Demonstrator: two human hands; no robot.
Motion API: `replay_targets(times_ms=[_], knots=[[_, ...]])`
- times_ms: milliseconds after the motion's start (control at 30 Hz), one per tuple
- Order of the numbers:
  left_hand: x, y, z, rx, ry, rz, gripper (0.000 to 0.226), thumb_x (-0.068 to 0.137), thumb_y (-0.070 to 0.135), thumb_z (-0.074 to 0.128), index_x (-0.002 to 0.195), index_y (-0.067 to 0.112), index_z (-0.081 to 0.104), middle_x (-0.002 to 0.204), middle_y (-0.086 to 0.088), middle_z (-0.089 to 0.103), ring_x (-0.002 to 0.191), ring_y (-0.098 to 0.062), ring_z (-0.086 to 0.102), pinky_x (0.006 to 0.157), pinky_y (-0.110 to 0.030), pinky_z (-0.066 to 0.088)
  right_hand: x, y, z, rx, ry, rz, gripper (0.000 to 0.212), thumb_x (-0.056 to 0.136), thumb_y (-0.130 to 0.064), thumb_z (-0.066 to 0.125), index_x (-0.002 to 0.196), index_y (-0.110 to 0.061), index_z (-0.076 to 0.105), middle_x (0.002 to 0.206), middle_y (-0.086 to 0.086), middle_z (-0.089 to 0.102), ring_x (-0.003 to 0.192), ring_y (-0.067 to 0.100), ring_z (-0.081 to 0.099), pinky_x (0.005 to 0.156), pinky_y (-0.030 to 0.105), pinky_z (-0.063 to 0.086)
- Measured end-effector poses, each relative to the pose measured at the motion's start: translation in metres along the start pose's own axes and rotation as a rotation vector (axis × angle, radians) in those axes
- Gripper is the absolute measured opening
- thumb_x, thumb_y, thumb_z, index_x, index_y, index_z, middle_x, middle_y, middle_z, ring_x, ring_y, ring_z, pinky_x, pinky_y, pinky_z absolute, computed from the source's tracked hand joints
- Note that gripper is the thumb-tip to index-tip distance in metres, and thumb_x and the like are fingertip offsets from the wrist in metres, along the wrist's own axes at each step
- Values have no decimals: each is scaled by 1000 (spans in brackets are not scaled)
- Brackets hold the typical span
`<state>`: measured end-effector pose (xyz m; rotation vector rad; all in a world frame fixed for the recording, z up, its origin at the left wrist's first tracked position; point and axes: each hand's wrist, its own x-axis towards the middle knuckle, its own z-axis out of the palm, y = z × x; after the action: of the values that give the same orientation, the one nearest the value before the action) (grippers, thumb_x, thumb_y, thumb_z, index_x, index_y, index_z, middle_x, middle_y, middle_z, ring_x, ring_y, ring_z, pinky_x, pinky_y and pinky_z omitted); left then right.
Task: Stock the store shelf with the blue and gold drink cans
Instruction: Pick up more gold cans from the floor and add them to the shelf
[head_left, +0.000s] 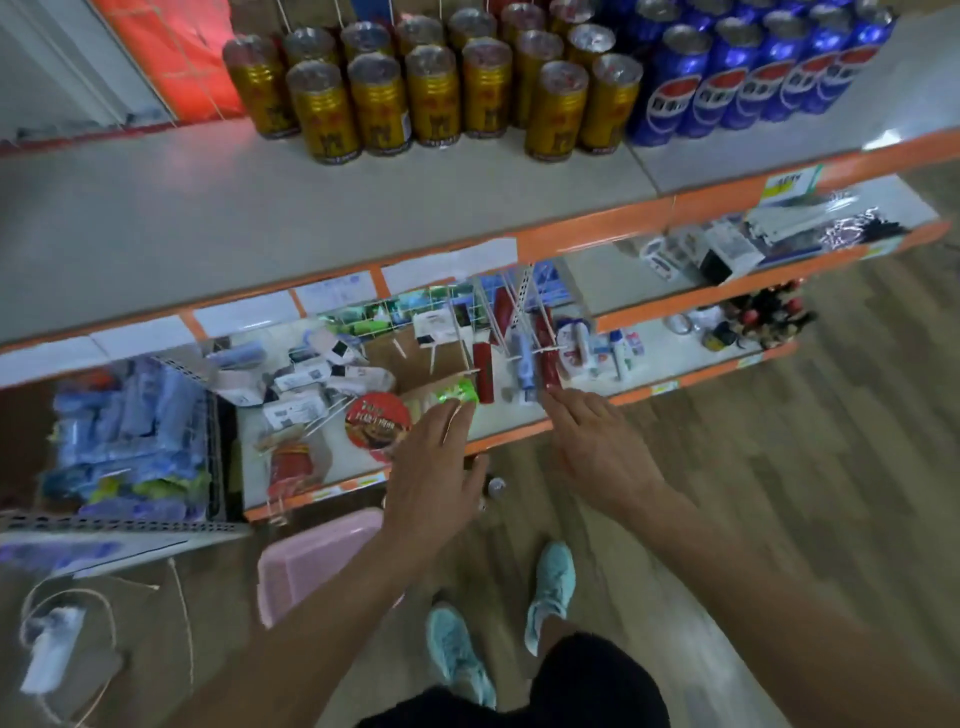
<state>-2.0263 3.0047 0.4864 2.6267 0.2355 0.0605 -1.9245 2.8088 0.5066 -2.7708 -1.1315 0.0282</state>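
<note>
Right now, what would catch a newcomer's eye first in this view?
The gold cans massed at the back of the top shelf, with blue cans packed to their right. Lower down, both empty hands, left and right, spread open over the cluttered lower shelf, above a pink tray on the floor.

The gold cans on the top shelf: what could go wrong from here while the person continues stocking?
1. The gold cans stand packed together near the blue cans; pushing another one in could topple a neighbour, perhaps several.
2. Both the left hand and the right hand are empty and low, reaching down near the crowded lower shelf, so they might knock the loose packets there.
3. The pink tray lies on the floor beside the feet, a possible tripping hazard.
</note>
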Motion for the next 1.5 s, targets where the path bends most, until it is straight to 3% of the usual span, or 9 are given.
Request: replay_targets(times_ms=[167,300,467,600,700,900,1067,1300,1500], knots=[[-45,-26,68,-16,-103,-71,54,92,28,47,145,13,45,147,-11,48,132,-32,48,107,-42,43,-35,4,78,71,-177,32,60,77,-14,64,135,-3,56,133,17,61,116,38,59,101,46,48],[-62,-50,149,45,-223,-104,70,85,34,39,152,14,32,153,-15,39,137,-39,44,103,-56,46,-48,21,153,92,-251,61,59,76,-18,73,131,-1,59,132,17,61,116,38,61,101,45,48],[-60,-79,274,44,-264,-160,70,83,23,69,147,8,44,147,-14,49,135,-34,46,110,-46,42,-61,54,276,130,-305,100,65,71,-21,82,129,-2,61,131,16,63,115,36,63,97,41,47],[-50,-118,382,135,-257,-150,73,76,23,76,142,4,51,138,-13,58,125,-32,53,105,-34,27,-72,87,392,205,-371,112,67,85,-25,71,143,-5,47,146,14,50,132,35,48,100,46,46],[-38,-154,456,147,-234,-161,71,77,24,75,141,6,51,136,-13,57,121,-31,55,98,-36,31,-73,109,473,191,-438,87,67,94,-31,60,151,-9,34,155,9,38,140,30,37,108,44,39],[-2,-234,574,126,-248,-153,67,86,34,63,146,13,42,144,-8,46,127,-30,49,98,-43,48,-54,137,612,139,-487,-37,72,91,-29,64,150,-1,33,153,18,38,137,35,40,111,44,36],[46,-286,624,159,-180,-72,68,87,36,57,148,12,38,142,-9,45,127,-31,47,93,-45,48,-29,154,682,119,-420,-126,80,93,-39,64,154,-5,24,158,14,31,141,30,35,115,37,30],[93,-324,651,473,-121,185,75,91,32,62,153,2,32,152,-17,42,138,-33,39,114,-47,37,-10,161,741,62,-320,-221,88,85,-47,69,152,-4,31,151,14,42,133,31,45,109,41,42],[101,-321,671,529,-96,233,77,84,22,72,150,2,37,142,-19,50,127,-33,48,102,-42,47,-4,153,769,185,-270,-135,82,84,-55,69,146,-16,32,138,4,52,123,23,51,94,35,47]])
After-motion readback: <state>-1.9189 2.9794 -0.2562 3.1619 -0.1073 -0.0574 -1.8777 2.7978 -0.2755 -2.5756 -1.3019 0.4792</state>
